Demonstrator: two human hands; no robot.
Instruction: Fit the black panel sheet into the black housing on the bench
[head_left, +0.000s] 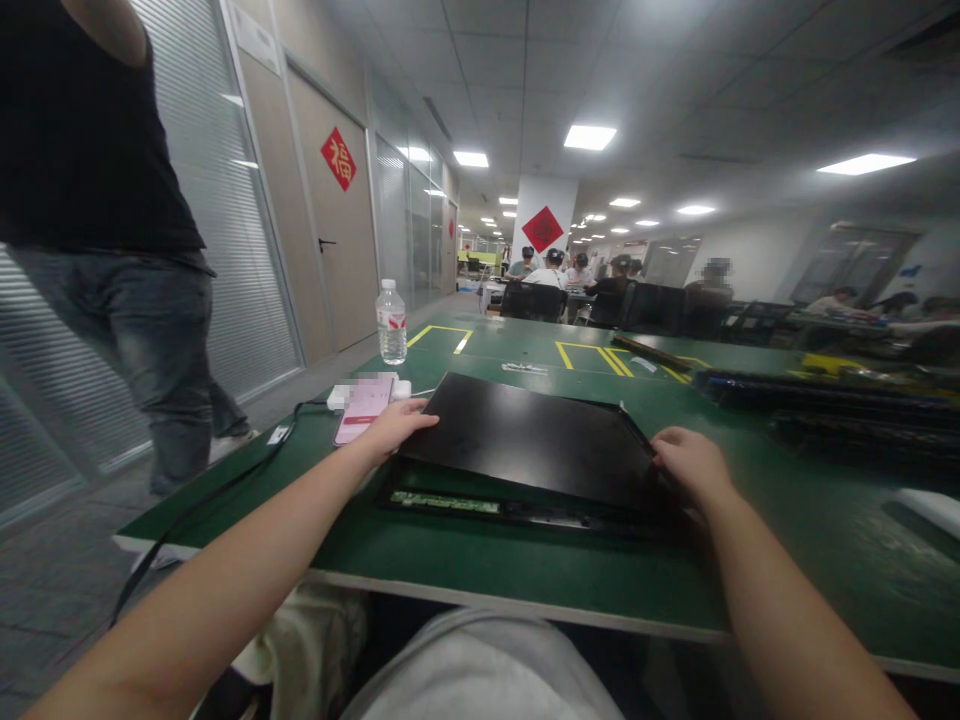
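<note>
A flat black panel, which looks like a screen panel, is tilted over the green table. My left hand grips its left edge, with the thumb on the upper face. At the right edge my right hand has its fingers closed on the panel near the corner. Beneath the panel's near side lies a black frame, with a narrow green circuit board showing along it. The panel hides the rest of the frame.
A phone and a water bottle are on the green table at left. Dark stacked strips lie at right, near a white object. A black cable crosses the left edge. A person stands at left.
</note>
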